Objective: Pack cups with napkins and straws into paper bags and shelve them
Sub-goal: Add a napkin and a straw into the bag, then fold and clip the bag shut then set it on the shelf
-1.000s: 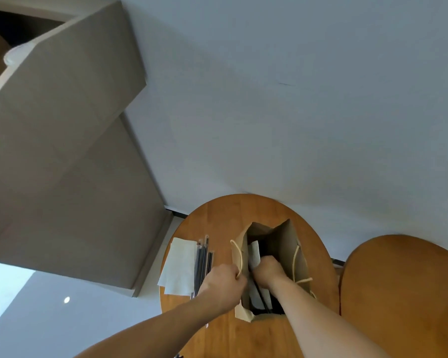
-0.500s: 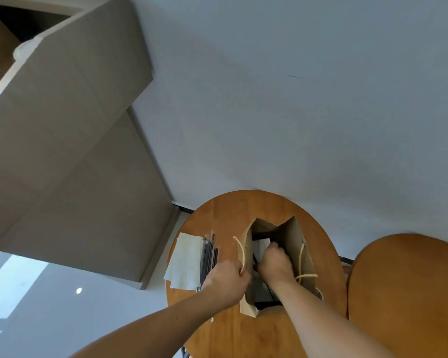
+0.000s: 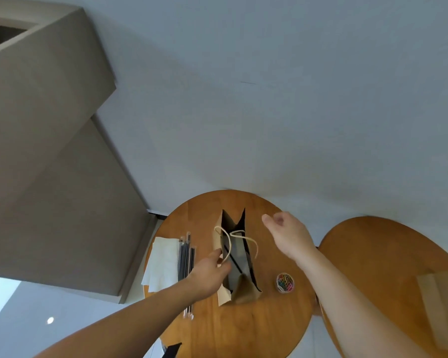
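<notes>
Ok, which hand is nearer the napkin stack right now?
Left. The left hand holds the paper bag by its rim, just right of the napkins; the right hand hovers empty beyond the bag.

Round wooden table (image 3: 243, 329), tub of coloured paper clips (image 3: 285, 282), second wooden table (image 3: 373, 254), white wall (image 3: 269, 99)

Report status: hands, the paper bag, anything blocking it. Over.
Left hand holds paper bag at its left rim. Right hand loose, empty, right of the bag. Bag upright, mouth open. Nothing over its mouth.
</notes>
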`<state>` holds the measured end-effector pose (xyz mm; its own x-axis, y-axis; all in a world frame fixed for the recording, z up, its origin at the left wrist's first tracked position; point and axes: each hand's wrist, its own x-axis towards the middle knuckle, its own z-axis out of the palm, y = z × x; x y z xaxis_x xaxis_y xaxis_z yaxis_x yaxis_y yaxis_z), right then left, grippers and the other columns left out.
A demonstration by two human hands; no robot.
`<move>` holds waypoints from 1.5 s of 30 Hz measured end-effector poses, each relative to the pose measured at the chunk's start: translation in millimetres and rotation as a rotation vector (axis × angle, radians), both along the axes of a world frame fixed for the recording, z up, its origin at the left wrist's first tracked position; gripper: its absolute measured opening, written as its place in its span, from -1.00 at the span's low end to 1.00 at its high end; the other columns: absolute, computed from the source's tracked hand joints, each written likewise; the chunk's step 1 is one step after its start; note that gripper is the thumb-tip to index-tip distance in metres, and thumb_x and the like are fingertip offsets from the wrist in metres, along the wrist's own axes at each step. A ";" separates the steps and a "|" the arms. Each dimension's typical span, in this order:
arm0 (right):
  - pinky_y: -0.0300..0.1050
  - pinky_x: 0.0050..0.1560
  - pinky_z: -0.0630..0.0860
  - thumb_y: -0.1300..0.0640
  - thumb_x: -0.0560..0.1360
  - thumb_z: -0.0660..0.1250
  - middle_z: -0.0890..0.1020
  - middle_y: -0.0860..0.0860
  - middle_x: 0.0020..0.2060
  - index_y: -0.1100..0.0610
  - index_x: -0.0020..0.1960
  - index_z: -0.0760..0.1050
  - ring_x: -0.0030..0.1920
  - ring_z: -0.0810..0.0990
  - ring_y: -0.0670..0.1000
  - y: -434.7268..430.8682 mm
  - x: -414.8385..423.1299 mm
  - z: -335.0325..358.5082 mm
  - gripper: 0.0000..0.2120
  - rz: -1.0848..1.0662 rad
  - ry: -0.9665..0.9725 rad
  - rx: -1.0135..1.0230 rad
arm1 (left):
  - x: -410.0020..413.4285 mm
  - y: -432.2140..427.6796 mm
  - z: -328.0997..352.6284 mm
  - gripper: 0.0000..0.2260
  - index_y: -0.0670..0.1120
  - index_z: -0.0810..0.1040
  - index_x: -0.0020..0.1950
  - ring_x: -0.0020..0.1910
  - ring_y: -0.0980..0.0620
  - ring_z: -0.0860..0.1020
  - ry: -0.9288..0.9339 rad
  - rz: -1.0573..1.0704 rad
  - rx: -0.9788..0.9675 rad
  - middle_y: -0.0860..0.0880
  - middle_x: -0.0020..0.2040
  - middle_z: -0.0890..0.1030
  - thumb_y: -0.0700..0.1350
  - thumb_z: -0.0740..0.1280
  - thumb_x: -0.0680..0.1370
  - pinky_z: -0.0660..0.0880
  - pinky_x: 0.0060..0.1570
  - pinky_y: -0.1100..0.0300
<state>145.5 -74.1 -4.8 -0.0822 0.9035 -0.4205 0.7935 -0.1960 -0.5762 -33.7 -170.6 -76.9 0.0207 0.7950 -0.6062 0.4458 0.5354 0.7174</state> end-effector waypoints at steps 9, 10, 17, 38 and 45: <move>0.09 0.01 0.58 -0.08 0.67 0.05 0.69 0.14 -0.10 0.15 0.04 0.64 -0.07 0.64 0.16 -38.7 -13.5 -55.9 -0.55 -0.203 0.477 -0.497 | 27.6 5.8 -5.6 -0.50 0.23 0.26 0.43 0.22 -0.02 0.51 -0.108 -0.074 -0.036 0.08 0.31 0.50 0.10 0.31 0.51 0.50 0.24 0.01; 0.07 0.00 0.57 -0.03 0.66 0.07 0.68 0.15 -0.12 0.20 0.05 0.63 -0.08 0.63 0.15 -39.8 -15.6 -55.2 -0.57 -0.216 0.500 -0.486 | 31.7 5.4 -7.2 -0.49 0.24 0.27 0.39 0.18 0.00 0.54 -0.125 -0.066 -0.035 0.09 0.26 0.53 0.09 0.37 0.48 0.51 0.21 0.05; -0.17 -0.11 0.56 0.16 0.63 0.08 0.71 0.05 -0.09 0.14 0.05 0.65 -0.08 0.66 -0.01 -48.5 -5.4 -61.4 -0.66 -0.086 0.536 -0.421 | 46.7 8.4 -18.3 -0.76 0.02 0.46 0.25 -0.01 -0.02 0.61 0.450 -0.100 0.076 -0.01 0.05 0.63 -0.04 0.26 0.58 0.57 -0.05 0.12; -0.10 0.25 0.40 -0.05 0.57 0.33 0.64 -0.12 -0.10 0.03 0.03 0.61 -0.06 0.58 -0.07 2.5 46.8 -99.8 -0.83 0.667 -0.148 0.423 | 33.8 19.3 -16.8 -0.87 0.10 0.49 0.13 -0.16 0.07 0.61 0.650 -0.187 0.270 0.07 -0.07 0.65 0.01 0.26 0.60 0.60 -0.15 0.16; -0.21 0.09 0.47 -0.11 0.59 0.26 0.53 -0.20 0.06 0.02 0.23 0.54 0.09 0.51 -0.16 14.9 78.7 -110.8 -0.70 0.381 0.116 0.332 | 38.1 24.1 -20.7 -0.82 0.11 0.56 0.19 -0.05 0.04 0.59 0.658 -0.175 0.350 0.07 -0.03 0.65 -0.01 0.25 0.62 0.37 -0.19 0.23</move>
<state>224.2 -59.2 -115.6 -0.4604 0.8837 -0.0846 0.7001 0.3029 -0.6466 4.4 -146.5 -97.6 -0.1144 0.9613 -0.2505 0.8974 0.2082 0.3890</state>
